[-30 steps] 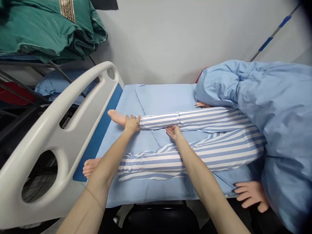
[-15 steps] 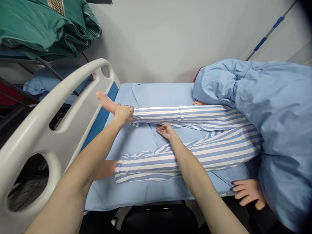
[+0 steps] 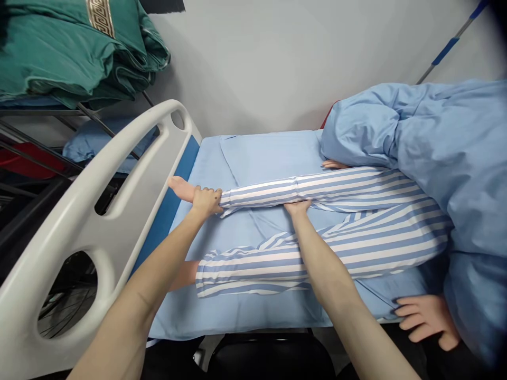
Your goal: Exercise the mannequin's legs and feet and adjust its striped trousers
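A manikin in blue-and-white striped trousers lies on the bed. Its far leg [image 3: 265, 194] stretches level between my hands. Around the ankle, just above the bare foot [image 3: 181, 189], my left hand [image 3: 207, 201] is closed. My right hand [image 3: 298, 207] is tucked under the same leg near the knee, palm up, its fingers partly hidden beneath the trouser cloth. Closer to me, the near leg [image 3: 253, 269] rests on the blue sheet [image 3: 261, 150], passing beneath my forearms.
A white bed end board [image 3: 130, 119] rises at the left. Blue bedding [image 3: 428, 132] covers the manikin's upper body at right, and a manikin hand [image 3: 428, 316] sticks out at the near edge. A black chair [image 3: 271, 359] stands below. Green folded cloth [image 3: 71, 53] lies on a rack.
My right hand has moved right and forward, from beside the far leg to under its knee. The far foot has come lower, with my left hand still around the ankle.
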{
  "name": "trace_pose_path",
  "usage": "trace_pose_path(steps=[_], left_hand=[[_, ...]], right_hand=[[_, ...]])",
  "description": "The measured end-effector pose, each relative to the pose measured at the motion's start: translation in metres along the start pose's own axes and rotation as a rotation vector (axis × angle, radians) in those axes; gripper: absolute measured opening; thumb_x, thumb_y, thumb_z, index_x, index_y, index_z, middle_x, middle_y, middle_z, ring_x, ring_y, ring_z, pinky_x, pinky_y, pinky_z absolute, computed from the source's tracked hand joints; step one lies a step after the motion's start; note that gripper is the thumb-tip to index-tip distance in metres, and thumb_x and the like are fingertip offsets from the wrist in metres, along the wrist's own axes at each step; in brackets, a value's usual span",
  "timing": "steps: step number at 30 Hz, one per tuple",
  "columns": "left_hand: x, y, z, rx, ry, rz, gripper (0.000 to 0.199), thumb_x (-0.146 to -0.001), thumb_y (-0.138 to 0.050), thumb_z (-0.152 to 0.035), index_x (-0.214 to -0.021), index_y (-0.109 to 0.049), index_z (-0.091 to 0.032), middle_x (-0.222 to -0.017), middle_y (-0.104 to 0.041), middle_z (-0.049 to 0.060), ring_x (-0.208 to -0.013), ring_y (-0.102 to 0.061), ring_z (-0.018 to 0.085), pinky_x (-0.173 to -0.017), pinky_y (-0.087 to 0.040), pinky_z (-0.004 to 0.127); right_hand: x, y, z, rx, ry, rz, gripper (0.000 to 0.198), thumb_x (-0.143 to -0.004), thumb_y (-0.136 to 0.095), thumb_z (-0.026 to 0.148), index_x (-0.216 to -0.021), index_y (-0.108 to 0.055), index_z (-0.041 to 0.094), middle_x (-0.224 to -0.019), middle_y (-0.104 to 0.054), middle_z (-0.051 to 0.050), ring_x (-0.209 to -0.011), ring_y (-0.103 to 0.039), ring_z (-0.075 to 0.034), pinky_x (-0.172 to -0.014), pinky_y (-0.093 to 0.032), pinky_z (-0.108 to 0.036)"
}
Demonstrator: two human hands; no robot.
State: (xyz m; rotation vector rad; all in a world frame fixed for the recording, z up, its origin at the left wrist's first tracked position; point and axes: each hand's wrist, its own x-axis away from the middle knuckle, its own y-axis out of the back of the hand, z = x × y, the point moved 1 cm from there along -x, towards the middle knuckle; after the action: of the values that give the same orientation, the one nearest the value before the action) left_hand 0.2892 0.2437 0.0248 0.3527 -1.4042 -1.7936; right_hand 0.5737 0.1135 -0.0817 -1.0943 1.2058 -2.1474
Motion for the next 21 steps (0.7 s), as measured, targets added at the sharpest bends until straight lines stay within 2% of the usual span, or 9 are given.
trace_pose_path(steps=[4, 7, 9, 12, 14, 18, 21], left_hand=[[0.004, -0.012, -0.01, 0.109, 0.054, -0.067, 0.059, -0.071, -0.066, -0.047, -0.121, -0.057, -0.015, -0.108, -0.071, 0.019, -0.102, -0.064, 0.036, -0.095, -0.033, 0.046], [0.007, -0.004, -0.02, 0.198, 0.104, -0.154, 0.056, -0.073, -0.064, -0.048, -0.12, -0.058, -0.016, -0.109, -0.071, 0.018, -0.104, -0.063, 0.035, -0.093, -0.034, 0.044], [0.01, 0.008, -0.026, 0.248, 0.12, -0.201, 0.055, -0.073, -0.063, -0.049, -0.117, -0.059, -0.016, -0.107, -0.071, 0.017, -0.104, -0.064, 0.035, -0.092, -0.034, 0.042], [0.014, 0.023, -0.037, 0.297, 0.139, -0.269, 0.051, -0.073, -0.061, -0.054, -0.109, -0.062, -0.017, -0.102, -0.072, 0.016, -0.101, -0.064, 0.034, -0.093, -0.034, 0.042], [0.017, 0.028, -0.047, 0.322, 0.158, -0.311, 0.049, -0.074, -0.06, -0.056, -0.104, -0.063, -0.017, -0.099, -0.072, 0.016, -0.099, -0.064, 0.033, -0.093, -0.034, 0.042], [0.019, 0.026, -0.074, 0.39, 0.193, -0.356, 0.049, -0.072, -0.061, -0.054, -0.105, -0.063, -0.017, -0.098, -0.072, 0.016, -0.098, -0.065, 0.033, -0.091, -0.036, 0.042], [0.018, 0.021, -0.091, 0.494, 0.199, -0.319, 0.05, -0.072, -0.061, -0.052, -0.107, -0.064, -0.016, -0.097, -0.072, 0.017, -0.103, -0.064, 0.036, -0.091, -0.036, 0.044]], right_hand=[[0.005, -0.021, 0.018, 0.004, 0.002, 0.041, 0.059, -0.09, -0.02, 0.052, -0.102, -0.068, 0.021, -0.098, -0.073, -0.007, -0.101, -0.067, -0.022, -0.093, -0.053, -0.051], [0.018, -0.046, 0.043, -0.021, 0.031, 0.072, 0.057, -0.091, -0.017, 0.047, -0.103, -0.067, 0.022, -0.099, -0.072, -0.006, -0.101, -0.066, -0.02, -0.093, -0.054, -0.046], [0.031, -0.062, 0.059, -0.034, 0.077, 0.101, 0.06, -0.091, -0.016, 0.052, -0.103, -0.066, 0.022, -0.102, -0.071, -0.007, -0.102, -0.066, -0.019, -0.094, -0.054, -0.045], [0.052, -0.081, 0.079, -0.051, 0.127, 0.154, 0.075, -0.085, -0.017, 0.074, -0.104, -0.065, 0.021, -0.108, -0.069, -0.009, -0.107, -0.064, -0.022, -0.096, -0.052, -0.048], [0.062, -0.09, 0.09, -0.053, 0.134, 0.182, 0.081, -0.081, -0.018, 0.082, -0.106, -0.065, 0.021, -0.11, -0.068, -0.009, -0.11, -0.062, -0.024, -0.098, -0.051, -0.05], [0.076, -0.101, 0.108, -0.008, 0.143, 0.248, 0.081, -0.082, -0.017, 0.083, -0.109, -0.065, 0.023, -0.114, -0.067, -0.01, -0.117, -0.058, -0.025, -0.101, -0.046, -0.055], [0.082, -0.105, 0.117, -0.009, 0.134, 0.268, 0.08, -0.084, -0.019, 0.082, -0.112, -0.064, 0.022, -0.118, -0.066, -0.01, -0.12, -0.056, -0.025, -0.104, -0.045, -0.056]])
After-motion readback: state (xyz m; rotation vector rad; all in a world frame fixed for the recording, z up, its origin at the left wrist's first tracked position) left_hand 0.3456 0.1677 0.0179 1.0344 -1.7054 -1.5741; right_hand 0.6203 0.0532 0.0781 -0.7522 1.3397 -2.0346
